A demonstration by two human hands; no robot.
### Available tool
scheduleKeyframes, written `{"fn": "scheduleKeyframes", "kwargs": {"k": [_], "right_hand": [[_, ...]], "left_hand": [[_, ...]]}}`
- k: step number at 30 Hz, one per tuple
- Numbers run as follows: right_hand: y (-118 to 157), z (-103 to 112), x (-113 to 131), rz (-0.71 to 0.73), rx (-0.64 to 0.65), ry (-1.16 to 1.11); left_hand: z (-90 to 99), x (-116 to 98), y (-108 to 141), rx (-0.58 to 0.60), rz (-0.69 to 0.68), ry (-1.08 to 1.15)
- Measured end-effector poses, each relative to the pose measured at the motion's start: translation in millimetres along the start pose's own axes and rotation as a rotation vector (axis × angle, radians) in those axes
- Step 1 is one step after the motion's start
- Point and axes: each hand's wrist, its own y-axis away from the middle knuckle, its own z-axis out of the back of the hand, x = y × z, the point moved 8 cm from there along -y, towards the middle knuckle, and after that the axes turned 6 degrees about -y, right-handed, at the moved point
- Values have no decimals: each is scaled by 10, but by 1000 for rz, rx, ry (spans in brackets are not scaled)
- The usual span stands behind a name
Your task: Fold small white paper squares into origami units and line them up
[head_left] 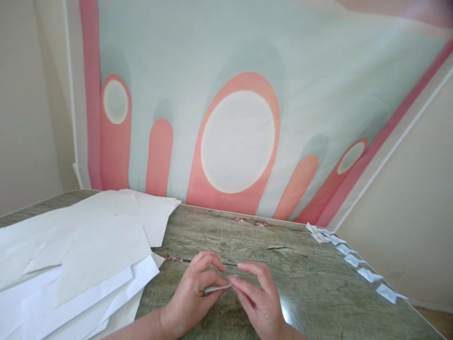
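My left hand [198,293] and my right hand [257,298] meet over the front middle of the table. Between them is a small folded piece of white paper [216,287], mostly covered by my fingers. The left thumb and index finger pinch its left part. At its right end, the right thumb and fingertips grip it. The other fingers of both hands are curled above the paper. How it is folded underneath cannot be made out.
Loose white paper sheets [102,241] lie in a spread pile on the left. Several small folded white paper pieces [354,260] line the right edge of the wood-grain table [226,236]. Behind the table hangs a green and coral patterned cloth [184,94].
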Motion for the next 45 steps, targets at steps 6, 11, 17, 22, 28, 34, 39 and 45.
{"fn": "scheduleKeyframes", "kwargs": {"k": [6, 11, 17, 22, 28, 34, 39, 45], "right_hand": [[29, 37, 5, 0, -43, 37], [40, -5, -28, 0, 3, 41], [28, -64, -5, 22, 56, 37], [-10, -81, 85, 77, 75, 69], [-13, -96, 115, 112, 81, 90], [56, -39, -51, -38, 24, -53], [88, -115, -284, -378, 58, -365], [36, -236, -142, -325, 214, -463]], "left_hand": [[12, -16, -9, -23, 6, 32], [23, -27, -12, -26, -13, 25], [44, -52, -18, -24, -60, -14], [10, -68, 10, 26, -69, -88], [-19, -137, 38, 83, -99, -160], [28, -85, -6, 15, -47, -104], [42, -61, -17, -20, -38, -54], [37, -49, 9, -28, -20, -20]]}}
